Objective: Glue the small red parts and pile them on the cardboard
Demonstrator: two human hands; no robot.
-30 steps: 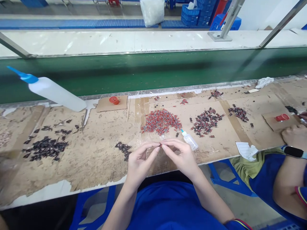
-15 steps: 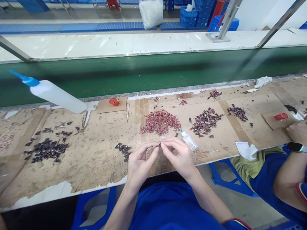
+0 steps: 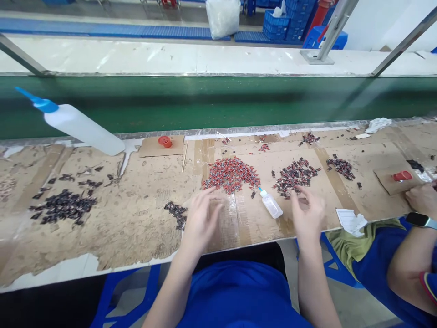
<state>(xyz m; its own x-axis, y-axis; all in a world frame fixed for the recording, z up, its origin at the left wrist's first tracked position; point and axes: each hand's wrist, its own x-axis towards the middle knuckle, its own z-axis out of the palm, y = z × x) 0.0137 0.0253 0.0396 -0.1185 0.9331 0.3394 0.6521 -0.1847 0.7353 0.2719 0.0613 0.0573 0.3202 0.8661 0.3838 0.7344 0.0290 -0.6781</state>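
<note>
Two hands apart over your taped cardboard bench [image 3: 143,214]: left hand [image 3: 202,217] loosely spread beside the red parts pile [image 3: 231,174], right hand [image 3: 307,214] blurred, grip unclear, near the dark-red pile [image 3: 296,172]; green conveyor [image 3: 218,102] behind.

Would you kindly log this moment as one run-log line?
left hand: by red pile, grip unclear | right hand: by mixed pile, blurred | small bottle: lying between hands

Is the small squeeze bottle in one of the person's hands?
No, the small bottle lies on the cardboard between the left hand and right hand.
</note>
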